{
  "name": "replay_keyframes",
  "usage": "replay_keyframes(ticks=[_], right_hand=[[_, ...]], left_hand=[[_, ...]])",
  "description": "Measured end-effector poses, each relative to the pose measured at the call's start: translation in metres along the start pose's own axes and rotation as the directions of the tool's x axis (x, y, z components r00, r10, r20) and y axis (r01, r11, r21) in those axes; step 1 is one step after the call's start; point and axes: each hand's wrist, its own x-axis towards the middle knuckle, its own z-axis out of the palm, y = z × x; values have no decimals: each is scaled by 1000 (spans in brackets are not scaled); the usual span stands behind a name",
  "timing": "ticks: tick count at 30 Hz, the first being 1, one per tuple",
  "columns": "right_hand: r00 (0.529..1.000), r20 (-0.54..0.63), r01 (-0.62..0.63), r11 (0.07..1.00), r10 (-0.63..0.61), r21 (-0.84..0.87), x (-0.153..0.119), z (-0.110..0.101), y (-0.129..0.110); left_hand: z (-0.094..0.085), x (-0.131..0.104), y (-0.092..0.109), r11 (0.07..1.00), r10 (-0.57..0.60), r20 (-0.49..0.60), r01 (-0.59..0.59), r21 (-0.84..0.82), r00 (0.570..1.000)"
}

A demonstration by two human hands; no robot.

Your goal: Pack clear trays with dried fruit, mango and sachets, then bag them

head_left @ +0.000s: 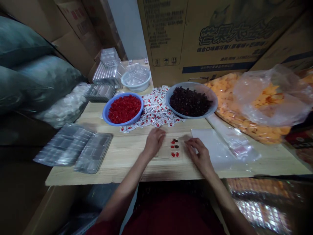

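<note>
On the table in front of me lies a clear plastic tray (166,152) with compartments. Several red and dark brown pieces (174,147) sit in its right part. My left hand (154,142) is over the tray's left side, its fingers curled together; whatever they hold is hidden. At the right edge of the tray, my right hand (200,155) has thumb and fingertips drawn together, and I cannot make out anything between them. Beyond the hands stand a blue bowl (105,115) of red pieces and a pale bowl (212,98) of dark pieces, with small printed sachets (156,111) heaped between them.
Stacked clear trays (94,153) lie at the left edge, with more plastic boxes (107,73) behind. A small bowl (137,87) holds clear plastic pieces. Plastic sheets (215,147) and a bag of orange pieces (244,111) lie right. A large carton (176,39) stands behind.
</note>
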Motion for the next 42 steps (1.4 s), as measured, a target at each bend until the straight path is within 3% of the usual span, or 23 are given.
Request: replay_keyframes(ticks=[3,6,10,13,16,20,23,25,27,31,36,40,42], right_hand=[[996,28,82,993,-80,-80,47,14,10],[984,148,135,956,-99,-262,90,47,19],[963,267,164,855,-31,-493,126,78,25],[960,280,167,858,-28,-486,136,76,27],[975,212,143,902,-59,-406,128,58,25],[997,77,31,998,-27,-55,86,30,7],[981,179,-88,992,72,85,48,27,-14],[962,262,-104,989,73,106,30,36,-25],[950,312,-43,996,15,83,21,50,-31],[939,336,115,987,-72,-112,16,70,-35],[970,221,174,932,-106,-318,3,69,-37],[950,278,236,914,-144,-331,-13,68,-42],[950,265,239,929,-164,-281,-17,59,-47]], left_hand=[[0,38,-28,959,-152,-57,161,235,987],[11,59,-47,910,-182,-21,177,376,983],[7,56,-57,925,-124,32,104,365,992],[-14,37,-51,976,-99,3,97,197,995],[-34,13,-34,990,-138,68,139,-7,988],[-40,-4,-12,987,-141,327,158,-27,934],[-35,-2,-5,986,-165,409,165,36,898],[-30,3,-5,979,-199,389,200,37,900],[-27,6,-8,975,-212,334,223,6,918],[-22,4,-12,987,-154,293,163,-7,943],[-25,-16,-1,996,-83,191,84,2,978],[-23,-36,10,998,-12,255,-5,68,967],[-20,-44,13,995,-22,234,-1,99,972]])
